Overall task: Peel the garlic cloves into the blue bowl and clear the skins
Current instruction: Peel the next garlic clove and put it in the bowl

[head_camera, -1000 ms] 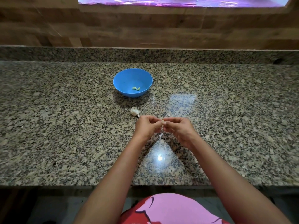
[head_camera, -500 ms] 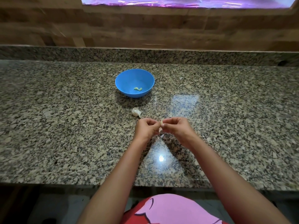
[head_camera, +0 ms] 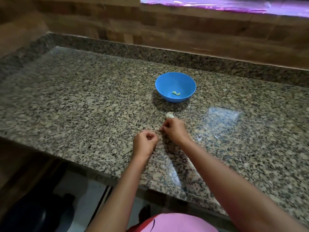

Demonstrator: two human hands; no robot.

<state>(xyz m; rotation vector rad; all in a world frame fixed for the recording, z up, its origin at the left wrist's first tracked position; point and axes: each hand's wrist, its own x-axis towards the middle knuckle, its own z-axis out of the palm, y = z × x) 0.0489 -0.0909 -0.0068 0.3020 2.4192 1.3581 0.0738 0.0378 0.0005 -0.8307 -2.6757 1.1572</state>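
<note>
The blue bowl (head_camera: pixel 175 87) stands on the granite counter (head_camera: pixel 83 106) with two peeled cloves (head_camera: pixel 175 93) in it. An unpeeled piece of garlic (head_camera: pixel 170 115) lies just in front of the bowl. My right hand (head_camera: pixel 175 129) hovers right behind that piece, its fingertips pinched together on what looks like a scrap of skin. My left hand (head_camera: pixel 145 141) is lower left and apart from the right, curled round the small clove, which is almost wholly hidden.
A raised granite ledge and a wooden wall (head_camera: pixel 184 30) run along the back. The counter's front edge (head_camera: pixel 107 177) cuts diagonally below my arms, with floor and a dark object (head_camera: pixel 33 215) beneath. Pale skin flecks (head_camera: pixel 199 139) lie right of my hands.
My hands, which pinched one clove together, have come apart; the left has dropped down and left. My head has turned left, so bowl and garlic sit further right.
</note>
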